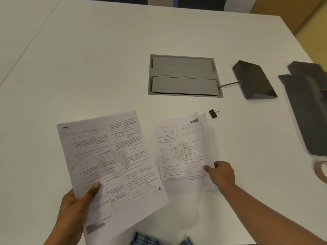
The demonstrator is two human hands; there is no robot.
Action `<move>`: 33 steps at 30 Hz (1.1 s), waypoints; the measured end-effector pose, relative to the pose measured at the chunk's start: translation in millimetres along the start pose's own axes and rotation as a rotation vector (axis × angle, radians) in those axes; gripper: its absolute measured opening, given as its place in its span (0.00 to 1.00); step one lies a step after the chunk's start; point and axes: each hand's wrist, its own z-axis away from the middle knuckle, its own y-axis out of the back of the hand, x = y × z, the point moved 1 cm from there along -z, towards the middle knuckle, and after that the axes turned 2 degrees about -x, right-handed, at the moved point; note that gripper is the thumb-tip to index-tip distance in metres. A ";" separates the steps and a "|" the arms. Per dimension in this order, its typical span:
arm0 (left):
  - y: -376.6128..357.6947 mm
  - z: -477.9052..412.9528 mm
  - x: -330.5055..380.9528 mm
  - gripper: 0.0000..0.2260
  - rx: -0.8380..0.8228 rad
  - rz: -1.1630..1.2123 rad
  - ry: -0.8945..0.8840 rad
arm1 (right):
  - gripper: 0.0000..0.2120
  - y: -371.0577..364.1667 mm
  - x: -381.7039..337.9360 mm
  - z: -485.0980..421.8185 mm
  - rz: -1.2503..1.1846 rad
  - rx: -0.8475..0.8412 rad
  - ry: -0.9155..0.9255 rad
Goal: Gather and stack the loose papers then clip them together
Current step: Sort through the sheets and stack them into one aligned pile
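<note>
My left hand (76, 207) grips a printed sheet of maths questions (113, 165) by its lower left edge, thumb on top, the sheet lifted and tilted over the white table (88, 68). To its right lie two overlapping printed sheets with chemistry diagrams (182, 152), flat on the table. My right hand (221, 174) pinches their right edge, thumb resting on the top sheet. A small black binder clip (213, 113) lies on the table just beyond the upper right corner of those sheets, apart from both hands.
A grey cable hatch (184, 76) is set into the table behind the papers. A dark wedge-shaped device (254, 80) with a cable sits to its right, a dark flat object (307, 110) at the right edge, and a tape roll (321, 171) below it.
</note>
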 end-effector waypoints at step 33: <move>-14.4 -21.4 -1.0 0.07 0.009 -0.089 -0.026 | 0.20 47.7 23.5 8.8 -0.269 -0.059 0.037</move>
